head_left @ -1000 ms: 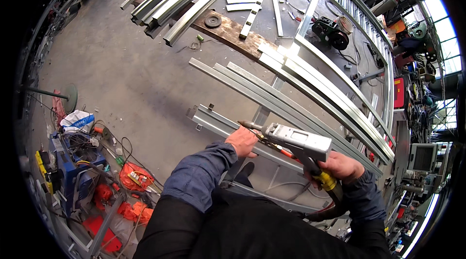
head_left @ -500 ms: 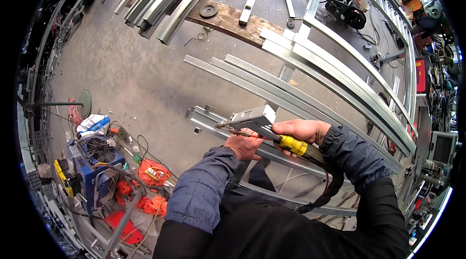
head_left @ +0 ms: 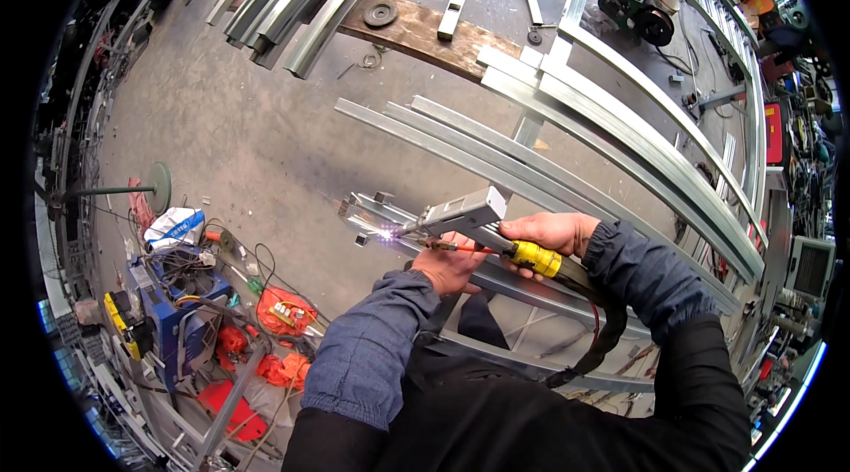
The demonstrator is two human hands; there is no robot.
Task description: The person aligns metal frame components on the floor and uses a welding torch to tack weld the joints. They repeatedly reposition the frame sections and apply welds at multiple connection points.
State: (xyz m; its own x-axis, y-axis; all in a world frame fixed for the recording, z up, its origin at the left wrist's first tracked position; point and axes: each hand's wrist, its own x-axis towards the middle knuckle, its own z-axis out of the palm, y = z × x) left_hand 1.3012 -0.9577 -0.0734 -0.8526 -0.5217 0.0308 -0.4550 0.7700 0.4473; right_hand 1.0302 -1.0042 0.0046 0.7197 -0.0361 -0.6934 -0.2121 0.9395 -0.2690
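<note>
My right hand [head_left: 553,233] is closed round the rear grip of a grey handheld welding gun [head_left: 462,213], just ahead of its yellow-taped section and thick black cable. Under the front of the gun, my left hand [head_left: 445,268] is closed near the nozzle and a thin red line; its fingers are partly hidden by the gun. A purple-white glare [head_left: 387,233] burns at the nozzle tip, with sparks trailing left. The tip is at the end part of a silvery steel rail [head_left: 531,292], which runs in front of my body. A small square tube piece [head_left: 361,240] sits beside the glare.
Long steel tubes [head_left: 496,162] lie beyond the gun, with more stacked profiles [head_left: 310,7] at the far left. A wooden plank [head_left: 416,29] bears a dark disc [head_left: 381,14]. At lower left stand a blue machine [head_left: 181,321], orange bags [head_left: 283,311] and tangled cables. A green wheeled tool [head_left: 639,11] is far right.
A bright glare with sparks has appeared at the nozzle tip. Both hands keep their hold on the gun and have barely moved; the view has shifted slightly.
</note>
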